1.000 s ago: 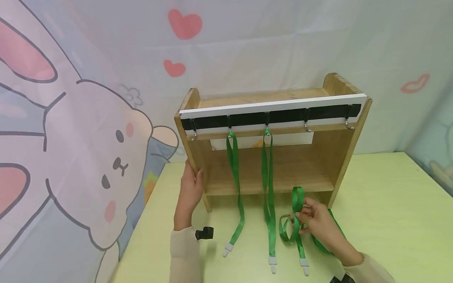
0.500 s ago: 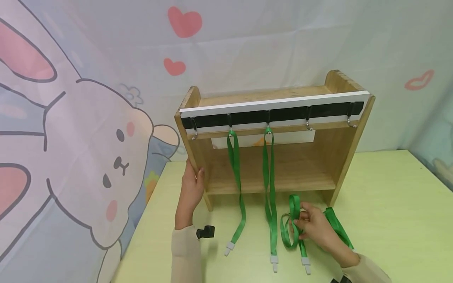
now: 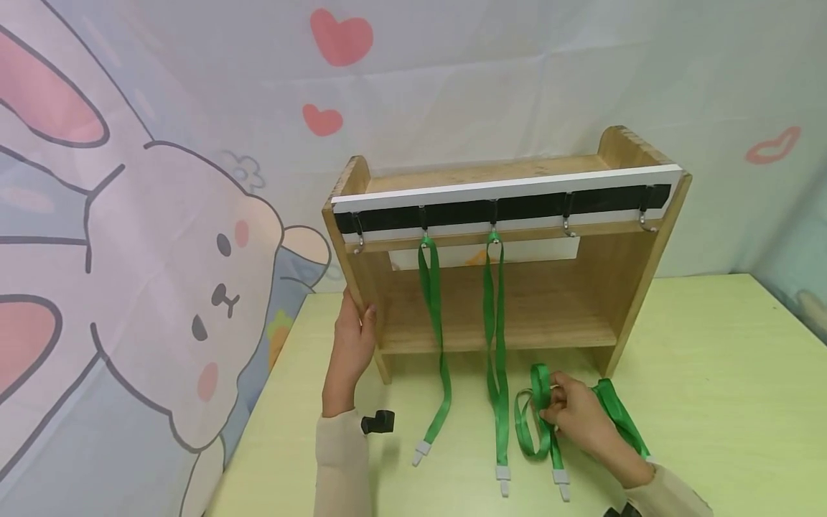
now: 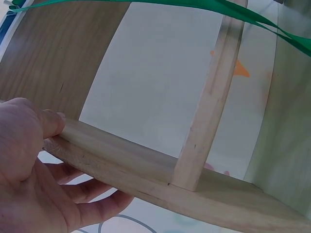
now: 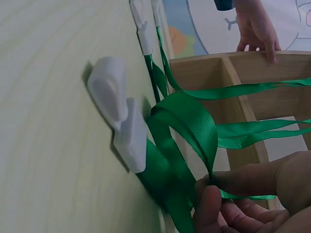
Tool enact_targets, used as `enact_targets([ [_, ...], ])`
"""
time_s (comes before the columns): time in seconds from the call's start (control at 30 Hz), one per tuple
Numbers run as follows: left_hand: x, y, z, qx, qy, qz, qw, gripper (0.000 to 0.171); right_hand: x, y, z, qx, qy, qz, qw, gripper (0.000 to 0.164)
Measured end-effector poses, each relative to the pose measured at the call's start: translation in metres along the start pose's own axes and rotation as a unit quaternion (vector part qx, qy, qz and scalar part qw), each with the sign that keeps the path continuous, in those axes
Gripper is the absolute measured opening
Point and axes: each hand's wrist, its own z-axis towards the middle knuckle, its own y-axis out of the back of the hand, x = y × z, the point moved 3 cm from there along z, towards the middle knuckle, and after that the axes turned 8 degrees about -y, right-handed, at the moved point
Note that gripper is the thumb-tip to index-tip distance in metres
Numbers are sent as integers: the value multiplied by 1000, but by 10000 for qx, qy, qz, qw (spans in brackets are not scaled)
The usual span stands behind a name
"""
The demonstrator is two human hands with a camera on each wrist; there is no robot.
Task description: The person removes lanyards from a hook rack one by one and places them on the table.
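My left hand (image 3: 352,345) grips the left side panel of a wooden shelf rack (image 3: 629,287); in the left wrist view its thumb lies inside the panel (image 4: 121,155) and the fingers pass round the outside. Low in front of the rack, my right hand (image 3: 581,413) pinches a looped green lanyard (image 5: 187,119) between thumb and fingers. That lanyard's pale plastic clip (image 5: 130,133) lies on the table. A second lanyard (image 3: 429,301) and a third lanyard (image 3: 494,337) hang from metal hooks on the rack's front strip (image 3: 530,208), clips downward.
Another green lanyard (image 3: 620,416) lies on the yellow-green table (image 3: 723,373), partly behind my right wrist. Bare metal hooks include one at far left (image 3: 359,240) and two at right, the outermost hook (image 3: 646,221) near the corner. A printed cloth (image 3: 484,93) hangs behind.
My right hand has lowered slightly with the pinched lanyard, its loop now nearer the table. The lanyard behind the right wrist shows more. My left hand keeps its grip on the rack.
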Motion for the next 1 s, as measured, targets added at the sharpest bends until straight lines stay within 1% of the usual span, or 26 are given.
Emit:
enact_targets([
  [0.13, 0, 0, 0, 6, 18, 30, 10000, 54, 0, 1, 1, -175, 69, -286, 9994, 49],
  [0.17, -1, 0, 0, 2, 8, 33, 10000, 54, 1, 1, 1, -216, 103, -365, 9990, 50],
  [0.47, -1, 1, 0, -3, -5, 50, 10000, 53, -4, 0, 3, -418, 148, -1048, 9935, 47],
  [0.6, -3, 0, 0, 14, -45, 61, 10000, 53, -5, 0, 2, -504, 122, -1193, 9915, 47],
  [0.83, -4, 0, 1, 29, -23, 92, 10000, 53, -4, 1, 3, -565, -13, -1496, 9871, 56],
  [1.0, -4, 0, 1, 51, -27, 101, 9999, 53, -4, 1, 4, -566, -15, -1541, 9864, 60],
])
